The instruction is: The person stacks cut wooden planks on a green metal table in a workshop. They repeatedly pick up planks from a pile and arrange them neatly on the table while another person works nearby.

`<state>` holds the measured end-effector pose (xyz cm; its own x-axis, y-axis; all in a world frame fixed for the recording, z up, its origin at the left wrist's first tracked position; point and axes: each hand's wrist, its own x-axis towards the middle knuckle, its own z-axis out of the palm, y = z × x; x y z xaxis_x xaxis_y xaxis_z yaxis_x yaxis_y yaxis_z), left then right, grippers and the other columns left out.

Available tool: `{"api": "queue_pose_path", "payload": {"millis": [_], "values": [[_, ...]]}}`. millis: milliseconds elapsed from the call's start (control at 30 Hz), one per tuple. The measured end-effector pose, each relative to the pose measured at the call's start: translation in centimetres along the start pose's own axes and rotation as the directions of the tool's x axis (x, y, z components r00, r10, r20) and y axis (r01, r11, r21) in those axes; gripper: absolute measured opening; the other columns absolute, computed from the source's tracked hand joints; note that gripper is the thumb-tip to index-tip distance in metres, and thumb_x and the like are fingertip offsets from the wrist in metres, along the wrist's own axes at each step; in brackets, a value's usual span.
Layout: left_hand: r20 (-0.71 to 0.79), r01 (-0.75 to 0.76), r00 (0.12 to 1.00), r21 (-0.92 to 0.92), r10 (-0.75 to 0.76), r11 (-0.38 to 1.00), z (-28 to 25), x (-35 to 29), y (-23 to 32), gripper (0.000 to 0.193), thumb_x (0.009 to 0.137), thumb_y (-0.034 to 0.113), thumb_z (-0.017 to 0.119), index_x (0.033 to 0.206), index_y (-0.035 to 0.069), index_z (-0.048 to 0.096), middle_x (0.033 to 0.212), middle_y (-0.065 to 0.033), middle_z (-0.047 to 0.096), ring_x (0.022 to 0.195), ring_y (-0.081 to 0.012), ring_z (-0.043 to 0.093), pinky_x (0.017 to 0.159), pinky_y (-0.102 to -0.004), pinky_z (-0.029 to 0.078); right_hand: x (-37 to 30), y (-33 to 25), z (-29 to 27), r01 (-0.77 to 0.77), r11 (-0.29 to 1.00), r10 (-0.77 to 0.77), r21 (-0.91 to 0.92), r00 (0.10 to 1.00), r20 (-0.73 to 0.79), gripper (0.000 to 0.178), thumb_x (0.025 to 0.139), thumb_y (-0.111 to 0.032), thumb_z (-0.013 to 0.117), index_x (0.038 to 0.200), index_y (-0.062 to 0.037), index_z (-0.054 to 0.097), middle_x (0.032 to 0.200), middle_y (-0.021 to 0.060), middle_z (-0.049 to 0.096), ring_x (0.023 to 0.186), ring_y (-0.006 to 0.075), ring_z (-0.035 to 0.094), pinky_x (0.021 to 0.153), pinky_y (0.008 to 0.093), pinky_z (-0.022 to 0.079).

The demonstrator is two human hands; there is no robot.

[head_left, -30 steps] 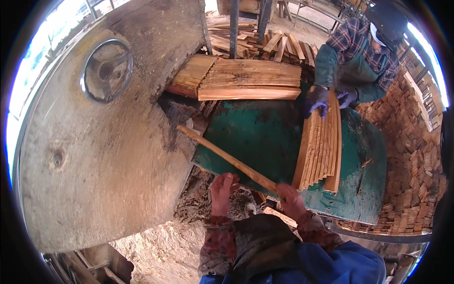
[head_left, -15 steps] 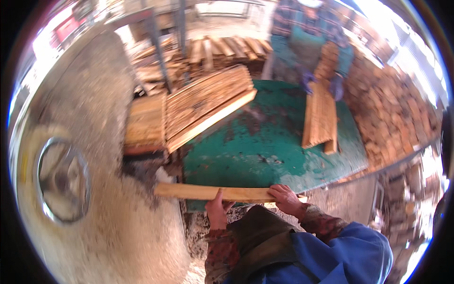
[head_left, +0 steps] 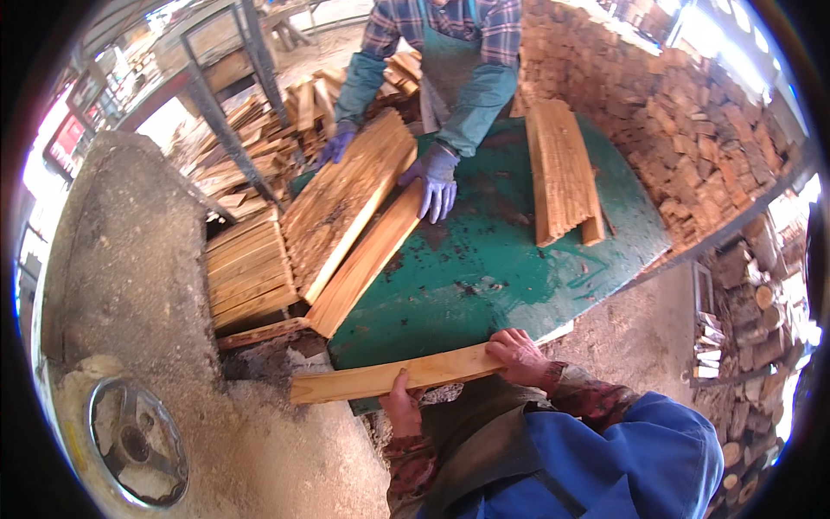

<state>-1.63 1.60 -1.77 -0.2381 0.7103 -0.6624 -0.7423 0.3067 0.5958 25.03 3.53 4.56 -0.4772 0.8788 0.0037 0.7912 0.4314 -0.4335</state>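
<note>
Over green table (head_left: 484, 259), slat (head_left: 393, 377) between both hands, sawdust-strewn yard.

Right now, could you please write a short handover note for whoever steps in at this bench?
Left hand grips the wooden slat from below near its middle; right hand holds its right end. The slat lies level at the near edge of the green table. Across the table, a co-worker's gloved hand rests on a tilted bundle of slats; another stack lies to the right. The held slat is not yet set down.
</note>
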Motion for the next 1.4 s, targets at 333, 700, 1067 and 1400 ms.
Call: {"api": "queue_pose_path", "payload": {"millis": [333,700,1067,1400], "values": [[-0.086,-0.066,0.994,0.031,0.068,0.997,-0.1,0.3,-0.2,0.040,0.080,0.012,0.071,0.116,0.001,0.058,0.104,-0.0106,0.066,0.086,-0.0245,0.068,0.066,-0.0404,0.061,2.0,0.7,-1.9,0.067,0.995,-0.083,0.073,0.965,0.248,0.052,0.064,-0.026,0.081,0.108,-0.0101,0.060,0.110,0.0118,0.053,0.109,0.0353,0.048,0.095,0.0444,0.040],[-0.068,-0.087,0.994,-0.008,0.086,0.996,0.0,-0.5,-0.5,0.034,0.079,0.015,0.071,0.109,-0.001,0.065,0.097,-0.0088,0.068,0.085,-0.0200,0.069,0.066,-0.0338,0.059,13.9,-7.5,-1.2,0.378,0.867,-0.418,0.325,0.907,0.059,0.050,0.077,-0.017,0.074,0.122,-0.0020,0.057,0.113,0.0188,0.056,0.104,0.0393,0.057,0.083,0.0437,0.051],[-0.118,-0.142,0.983,0.014,0.143,0.990,0.5,-0.1,-0.9,0.035,0.080,0.019,0.072,0.106,-0.004,0.065,0.093,-0.0092,0.069,0.079,-0.0189,0.069,0.065,-0.0328,0.059,29.5,-18.2,7.7,0.394,0.918,-0.397,0.050,0.910,0.121,0.043,0.083,-0.019,0.065,0.123,-0.0129,0.052,0.109,0.0157,0.058,0.099,0.0388,0.060,0.077,0.0473,0.051],[-0.090,-0.240,0.965,0.085,0.247,0.967,0.5,-1.1,-0.5,0.040,0.084,0.029,0.072,0.105,-0.004,0.065,0.092,-0.0097,0.069,0.074,-0.0185,0.069,0.062,-0.0312,0.060,21.3,-4.1,4.5,0.112,0.884,-0.225,0.454,0.953,0.203,0.047,0.081,-0.028,0.070,0.119,-0.0036,0.060,0.100,0.0207,0.068,0.092,0.0356,0.067,0.078,0.0405,0.051]]}}
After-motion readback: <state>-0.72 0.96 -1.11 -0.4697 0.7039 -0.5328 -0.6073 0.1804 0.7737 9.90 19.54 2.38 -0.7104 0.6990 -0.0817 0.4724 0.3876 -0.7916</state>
